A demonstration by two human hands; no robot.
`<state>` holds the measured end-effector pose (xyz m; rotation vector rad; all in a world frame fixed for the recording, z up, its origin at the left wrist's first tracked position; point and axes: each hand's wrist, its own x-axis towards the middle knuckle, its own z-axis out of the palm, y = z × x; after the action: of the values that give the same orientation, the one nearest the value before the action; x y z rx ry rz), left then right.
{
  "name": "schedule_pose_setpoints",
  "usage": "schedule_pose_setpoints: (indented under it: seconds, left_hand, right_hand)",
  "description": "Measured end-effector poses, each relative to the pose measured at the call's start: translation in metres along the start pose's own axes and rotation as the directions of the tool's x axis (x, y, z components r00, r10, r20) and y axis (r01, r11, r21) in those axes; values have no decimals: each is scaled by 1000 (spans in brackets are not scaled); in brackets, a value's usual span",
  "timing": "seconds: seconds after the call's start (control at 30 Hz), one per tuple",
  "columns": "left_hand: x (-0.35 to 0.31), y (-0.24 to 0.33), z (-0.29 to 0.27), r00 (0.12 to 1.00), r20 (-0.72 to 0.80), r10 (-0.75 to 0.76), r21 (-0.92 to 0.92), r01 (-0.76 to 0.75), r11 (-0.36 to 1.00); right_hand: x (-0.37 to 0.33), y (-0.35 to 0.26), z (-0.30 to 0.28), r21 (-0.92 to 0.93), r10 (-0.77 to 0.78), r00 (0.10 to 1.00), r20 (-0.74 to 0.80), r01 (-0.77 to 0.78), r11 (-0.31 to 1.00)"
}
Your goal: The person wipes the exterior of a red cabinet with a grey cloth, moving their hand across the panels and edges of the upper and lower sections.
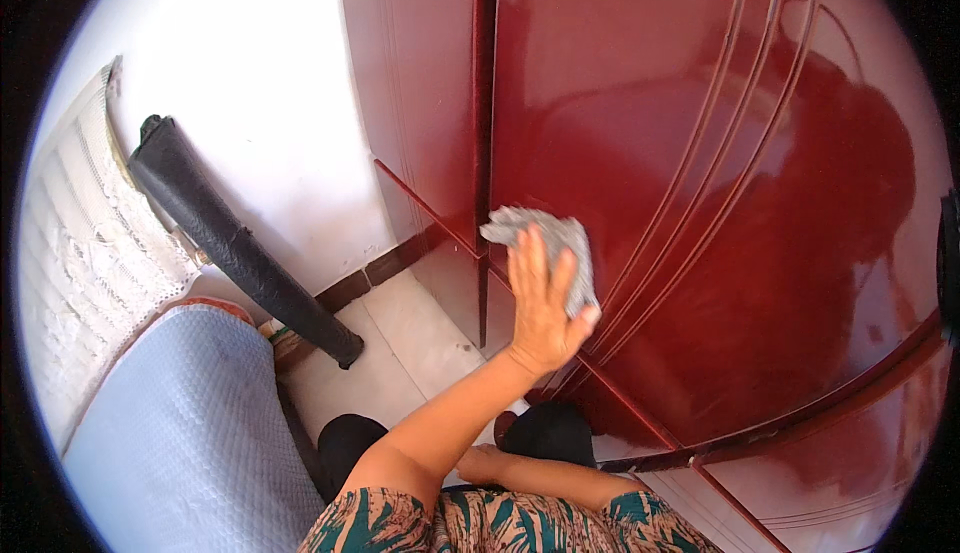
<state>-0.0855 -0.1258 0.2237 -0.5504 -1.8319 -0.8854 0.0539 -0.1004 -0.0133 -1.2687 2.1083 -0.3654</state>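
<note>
My left hand (543, 303) presses a crumpled grey cloth (574, 253) flat against a glossy dark red wardrobe door (600, 143). Its fingers reach upward over the cloth, with the thumb out to the right. The cloth lies near the door's lower left corner, beside the dark vertical gap between two doors. Low in front of my body, my right hand (482, 464) rests near my knees and holds nothing that I can see. Its fingers are mostly hidden, partly behind my left forearm.
A bed with a light blue quilted cover (190, 423) stands on the left, beside a white lace cloth (100, 213). Against the white wall leans a long black wrapped roll (235, 238), its foot on the pale tiled floor (400, 338). Red drawers (840, 483) sit below the doors.
</note>
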Motion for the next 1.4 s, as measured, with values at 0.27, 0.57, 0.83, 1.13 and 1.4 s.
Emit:
schedule_pose_setpoints:
  seconds: [0.27,0.57,0.83,1.13,1.4]
  left_hand:
    - [-15,38,14,922,26,-387,-170,386,907]
    - [-78,49,23,900,183,395,-10,-400,916]
    - [4,5,9,994,-24,-110,-68,108,992]
    - [68,-71,-22,930,-246,-274,56,295,954]
    - [71,-68,-16,895,-300,-330,-216,273,937]
  right_hand:
    - [10,38,29,72,-53,985,-167,66,995]
    - [-12,10,20,240,-147,904,-402,259,936]
    - [3,32,32,51,-121,933,-339,147,988]
    - [-10,-12,-27,-117,71,988,139,-55,992]
    - [-6,-4,-20,-122,-40,998,45,45,992]
